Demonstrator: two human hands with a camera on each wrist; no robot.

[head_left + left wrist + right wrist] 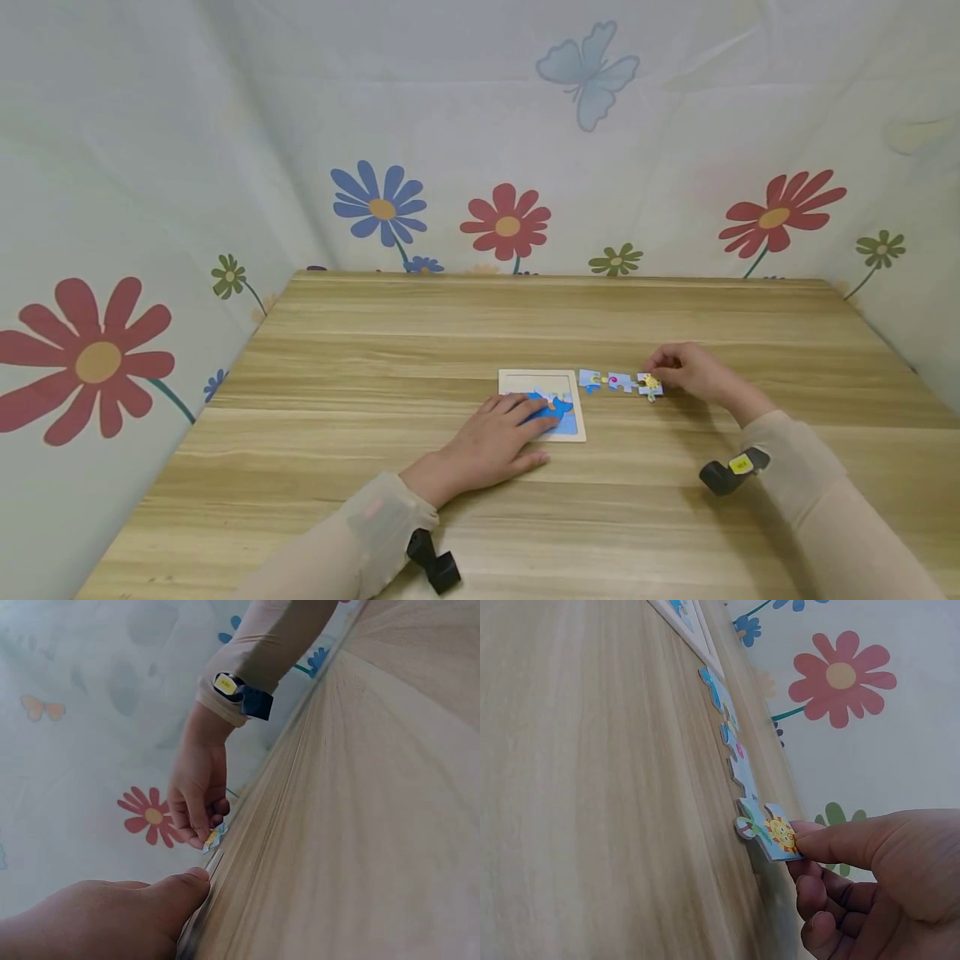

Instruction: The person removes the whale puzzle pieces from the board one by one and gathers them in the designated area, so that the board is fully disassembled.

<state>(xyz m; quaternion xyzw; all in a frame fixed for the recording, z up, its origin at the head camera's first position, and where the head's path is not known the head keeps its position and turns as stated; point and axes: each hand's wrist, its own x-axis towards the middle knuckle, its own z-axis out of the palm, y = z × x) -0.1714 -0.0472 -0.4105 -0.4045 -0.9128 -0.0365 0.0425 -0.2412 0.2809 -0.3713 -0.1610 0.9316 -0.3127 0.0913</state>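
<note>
My left hand (483, 442) rests with fingers spread on a wooden-framed jigsaw puzzle (579, 412), over a blue picture with a whale-like tail; much of the picture is hidden under the fingers. To the right of the frame, my right hand (697, 372) pinches a puzzle piece with a yellow sun (780, 834) between thumb and fingertips. In the right wrist view this piece appears tilted, its near edge raised. Two more light blue pieces, a left one (589, 381) and a middle one with a pink swirl (619, 382), lie in a row between the frame and the sun piece.
The pieces and frame lie on a wood-grain table (375, 350). Behind it hangs a pale cloth (450, 108) printed with flowers and a butterfly. Each sleeve carries a black wrist camera, one at the left (433, 562) and one at the right (723, 477).
</note>
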